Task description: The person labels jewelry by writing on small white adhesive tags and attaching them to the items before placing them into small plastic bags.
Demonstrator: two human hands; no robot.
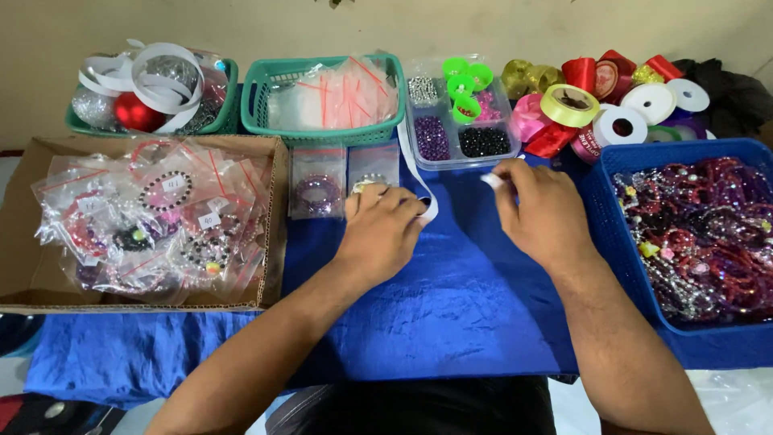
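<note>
- A brown cardboard box (24, 242) at the left holds clear zip bags of beaded bracelets.
- Two small clear bags with purple bracelets (317, 184) lie flat on the blue cloth (451, 306).
- The left hand (382, 229) rests curled, knuckles up, fingers closed over a white paper strip (420, 189) near a bag.
- The right hand (539, 213) pinches a small white piece (491, 180) between thumb and fingertips.
- A blue plastic basket (612, 234) of red and purple bead strands stands at the right.
</note>
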